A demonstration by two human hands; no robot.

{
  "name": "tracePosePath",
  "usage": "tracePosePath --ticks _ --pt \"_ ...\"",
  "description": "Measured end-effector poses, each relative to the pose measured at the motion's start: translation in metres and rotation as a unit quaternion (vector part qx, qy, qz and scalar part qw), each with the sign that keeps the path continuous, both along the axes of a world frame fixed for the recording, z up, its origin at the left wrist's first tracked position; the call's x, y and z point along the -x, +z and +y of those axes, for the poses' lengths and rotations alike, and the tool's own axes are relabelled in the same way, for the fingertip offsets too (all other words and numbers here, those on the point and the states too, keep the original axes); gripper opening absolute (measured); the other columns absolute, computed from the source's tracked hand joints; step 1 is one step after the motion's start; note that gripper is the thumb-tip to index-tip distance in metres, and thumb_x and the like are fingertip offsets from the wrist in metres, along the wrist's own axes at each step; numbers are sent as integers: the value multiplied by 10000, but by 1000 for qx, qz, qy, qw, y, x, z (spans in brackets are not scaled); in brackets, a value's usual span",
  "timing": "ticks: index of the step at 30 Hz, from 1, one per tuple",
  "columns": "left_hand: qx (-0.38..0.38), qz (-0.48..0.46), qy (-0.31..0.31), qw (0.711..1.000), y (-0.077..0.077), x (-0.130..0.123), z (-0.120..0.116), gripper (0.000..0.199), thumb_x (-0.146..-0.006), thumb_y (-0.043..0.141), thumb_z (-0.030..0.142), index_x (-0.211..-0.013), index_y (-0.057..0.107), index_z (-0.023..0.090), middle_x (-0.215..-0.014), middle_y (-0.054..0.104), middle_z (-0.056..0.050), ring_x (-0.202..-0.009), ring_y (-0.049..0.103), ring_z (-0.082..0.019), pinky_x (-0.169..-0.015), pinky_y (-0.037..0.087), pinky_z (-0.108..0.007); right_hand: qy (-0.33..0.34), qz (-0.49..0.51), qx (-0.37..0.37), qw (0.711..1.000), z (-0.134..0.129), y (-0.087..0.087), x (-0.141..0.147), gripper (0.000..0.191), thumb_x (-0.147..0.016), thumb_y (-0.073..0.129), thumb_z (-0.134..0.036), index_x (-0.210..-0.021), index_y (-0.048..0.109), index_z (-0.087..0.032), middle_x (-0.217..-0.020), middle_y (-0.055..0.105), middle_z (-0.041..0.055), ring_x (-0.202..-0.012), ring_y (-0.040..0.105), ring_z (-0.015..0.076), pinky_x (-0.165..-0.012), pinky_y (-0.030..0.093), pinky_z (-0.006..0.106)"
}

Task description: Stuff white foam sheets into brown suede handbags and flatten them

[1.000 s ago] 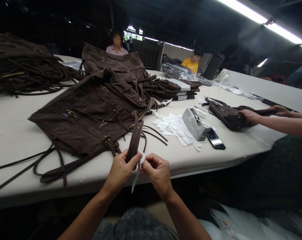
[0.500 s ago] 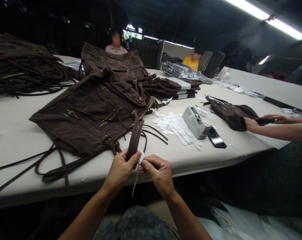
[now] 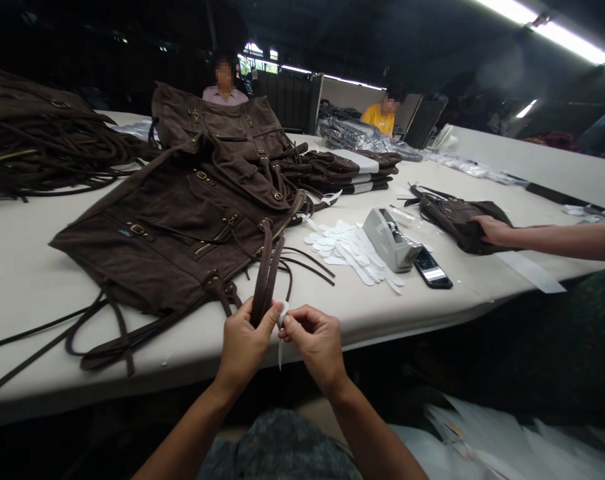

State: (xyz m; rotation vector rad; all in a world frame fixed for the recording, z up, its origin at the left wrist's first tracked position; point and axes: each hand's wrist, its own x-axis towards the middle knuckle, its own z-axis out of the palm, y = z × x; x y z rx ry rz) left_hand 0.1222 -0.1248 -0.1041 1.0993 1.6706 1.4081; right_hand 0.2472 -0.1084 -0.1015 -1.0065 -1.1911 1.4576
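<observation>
A worker's left hand [image 3: 247, 340], at lower center of the frame, closes its grip around the handle [image 3: 263, 293] of a brown bag [image 3: 177, 233], the thumb against a white strip [image 3: 285, 309]. The right hand [image 3: 315, 340], just beside it, pinches the strip between thumb and fingers; the strip's tail hangs below. The bag lies across the left and center of the frame on a pale worktop [image 3: 22, 267], its handle reaching toward the near edge. Right of center sit a heap of white strips [image 3: 339, 243], a gray tape dispenser [image 3: 389, 243] and a phone [image 3: 433, 268]. At right, a co-worker's hand [image 3: 492, 230] touches a smaller-looking brown bundle [image 3: 457, 217]; more bags [image 3: 37, 103] are piled upper left.
</observation>
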Motion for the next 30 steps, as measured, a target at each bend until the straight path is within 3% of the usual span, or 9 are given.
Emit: tracePosePath --ticks 5,10,19,30 --pt "8 3 -5 1000 0 0 0 378 -740 720 505 -845 663 146 -699 609 -7 -643 510 -129 -605 415 -228 -6 0 4 1000 2 -1 0 180 -755 728 -310 -709 696 -138 -617 683 35 -568 657 148 -567 518 233" --pt "36 -34 -59 997 3 8 2 437 -715 731 553 -802 651 132 -601 536 17 -554 454 -102 -513 369 -209 33 45 48 997 5 0 -1 192 -713 764 -312 -686 694 -134 -597 687 33 -547 644 129 -555 520 214" --pt "48 -79 -97 991 5 15 2 459 -694 755 551 -830 647 126 -713 592 -9 -613 497 -98 -555 412 -193 67 128 86 986 4 -5 0 296 -736 809 -401 -774 739 -116 -663 717 59 -590 688 148 -599 575 232" --pt "63 -7 -193 979 15 24 4 388 -701 737 518 -729 640 144 -596 530 6 -554 445 -102 -513 360 -203 152 157 204 954 10 -8 -20 361 -649 873 -412 -787 782 -91 -711 725 86 -658 692 142 -621 577 205"
